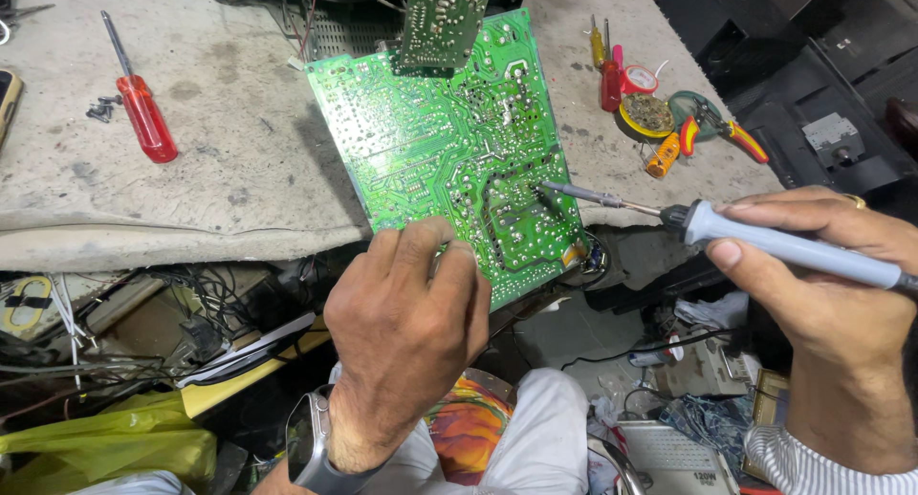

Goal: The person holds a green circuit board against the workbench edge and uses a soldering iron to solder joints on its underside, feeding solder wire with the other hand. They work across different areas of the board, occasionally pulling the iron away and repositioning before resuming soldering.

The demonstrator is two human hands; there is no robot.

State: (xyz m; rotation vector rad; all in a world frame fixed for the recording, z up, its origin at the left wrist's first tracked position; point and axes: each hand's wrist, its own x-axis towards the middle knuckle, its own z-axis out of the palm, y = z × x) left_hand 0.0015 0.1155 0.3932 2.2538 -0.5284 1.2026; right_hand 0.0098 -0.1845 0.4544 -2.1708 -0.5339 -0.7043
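Note:
A large green circuit board [440, 132] lies solder side up, tilted over the front edge of the workbench. My left hand [406, 328] grips its near edge, fingers curled over the lower corner; a watch sits on that wrist. My right hand [822, 275] holds a grey-handled soldering iron [765, 242], whose metal tip [547, 185] touches the solder joints on the board's right half. A smaller green board [442, 22] stands upright behind the large one.
A red-handled screwdriver [142, 112] and small black screws [100, 108] lie on the grey bench [220, 179] at left. Small screwdrivers, a round flux tin [645, 115] and pliers [712, 127] sit at right. Tangled wires and a yellow bag [105, 442] crowd below the bench.

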